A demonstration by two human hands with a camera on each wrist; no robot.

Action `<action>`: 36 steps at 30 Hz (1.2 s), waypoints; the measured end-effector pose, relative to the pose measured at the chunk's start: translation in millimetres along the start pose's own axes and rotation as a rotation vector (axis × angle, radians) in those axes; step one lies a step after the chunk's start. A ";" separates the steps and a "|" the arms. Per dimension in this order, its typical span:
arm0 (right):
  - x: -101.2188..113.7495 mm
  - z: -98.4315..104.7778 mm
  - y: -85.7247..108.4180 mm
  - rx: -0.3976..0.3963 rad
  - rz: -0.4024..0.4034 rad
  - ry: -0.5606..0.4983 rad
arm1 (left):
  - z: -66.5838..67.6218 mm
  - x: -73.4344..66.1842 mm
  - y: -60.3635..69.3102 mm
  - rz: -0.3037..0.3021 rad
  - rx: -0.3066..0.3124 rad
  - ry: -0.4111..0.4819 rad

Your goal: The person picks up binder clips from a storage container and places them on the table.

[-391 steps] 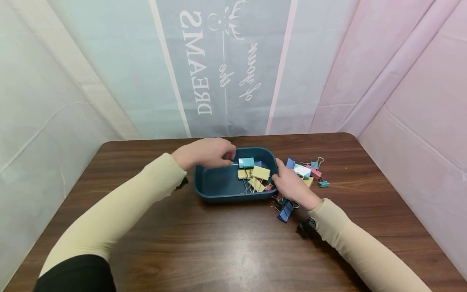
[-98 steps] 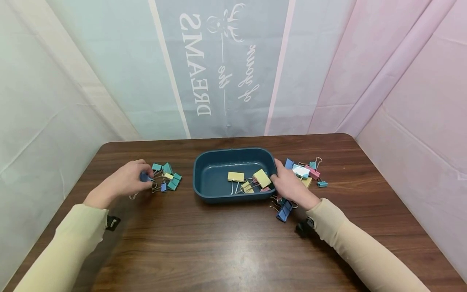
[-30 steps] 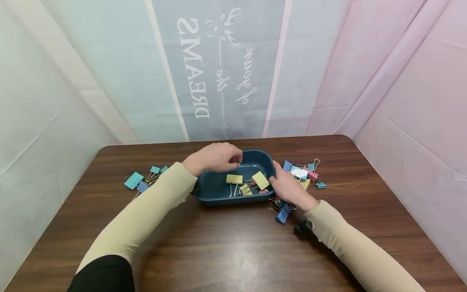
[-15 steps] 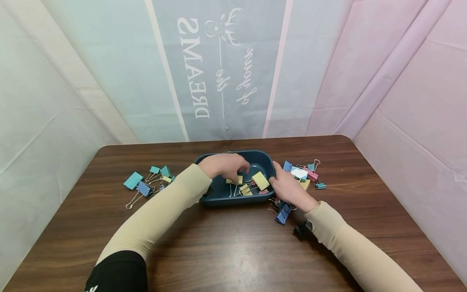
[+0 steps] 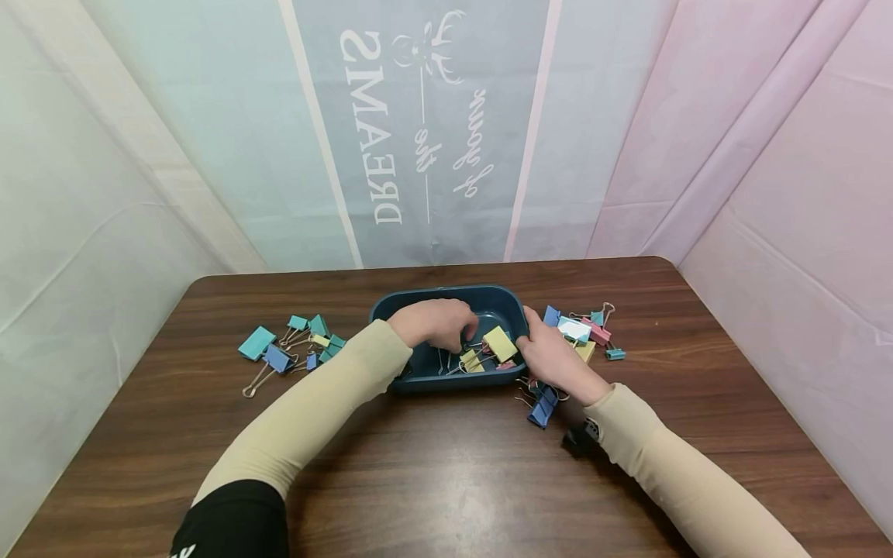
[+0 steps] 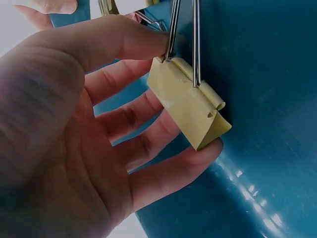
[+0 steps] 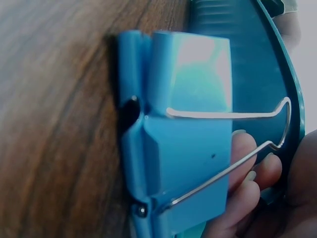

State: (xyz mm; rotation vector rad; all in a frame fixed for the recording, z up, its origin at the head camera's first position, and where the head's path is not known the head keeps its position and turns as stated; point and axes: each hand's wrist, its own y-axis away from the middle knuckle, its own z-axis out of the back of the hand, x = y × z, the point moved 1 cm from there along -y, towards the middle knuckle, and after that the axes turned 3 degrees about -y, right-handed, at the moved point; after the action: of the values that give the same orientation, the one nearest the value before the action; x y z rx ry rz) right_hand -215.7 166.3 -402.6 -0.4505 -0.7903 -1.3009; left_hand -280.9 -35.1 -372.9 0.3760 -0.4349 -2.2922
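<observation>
Inside the dark teal bin (image 5: 453,382), my left hand (image 5: 439,319) reaches down at the middle. The left wrist view shows its thumb and fingers holding a yellow binder clip (image 6: 181,99) by its ends, wire handles pointing up. Beside that hand lie more yellow binder clips (image 5: 500,343) and a pink one (image 5: 506,364), in the bin's right part. My right hand (image 5: 556,355) grips the bin's right wall, thumb at the rim. Close to the right wrist camera, a bright blue binder clip (image 7: 193,158) stands out, with the fingertips (image 7: 242,198) behind it against the bin.
Left of the bin is a group of teal, blue and yellow binder clips, including a large teal clip (image 5: 257,342) and a blue clip (image 5: 277,359). Mixed clips (image 5: 596,332) lie right of the right hand, and dark blue clips (image 5: 543,407) below it. A curtain (image 5: 432,155) hangs behind the table (image 5: 446,480).
A teal and a blue clip have gone from the bin to the left group. The left hand has come back from there, lowered into the bin and taken hold of a yellow binder clip.
</observation>
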 end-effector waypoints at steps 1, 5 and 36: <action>-0.1 0.1 0.0 0.001 0.001 -0.003 | 0.3 0.1 -0.3 -0.004 -0.002 0.000; -0.5 0.2 0.1 0.001 0.003 -0.012 | 1.3 1.2 -0.7 0.001 0.002 0.032; -0.3 0.8 -0.3 0.010 -0.007 -0.028 | 52.7 37.6 87.0 0.047 -0.293 0.031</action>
State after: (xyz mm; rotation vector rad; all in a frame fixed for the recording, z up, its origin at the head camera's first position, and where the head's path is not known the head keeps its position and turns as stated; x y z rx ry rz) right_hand -216.2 167.1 -402.4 -0.4593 -0.8224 -1.2989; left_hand -271.9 -109.4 -294.3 0.2507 -0.0883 -2.2580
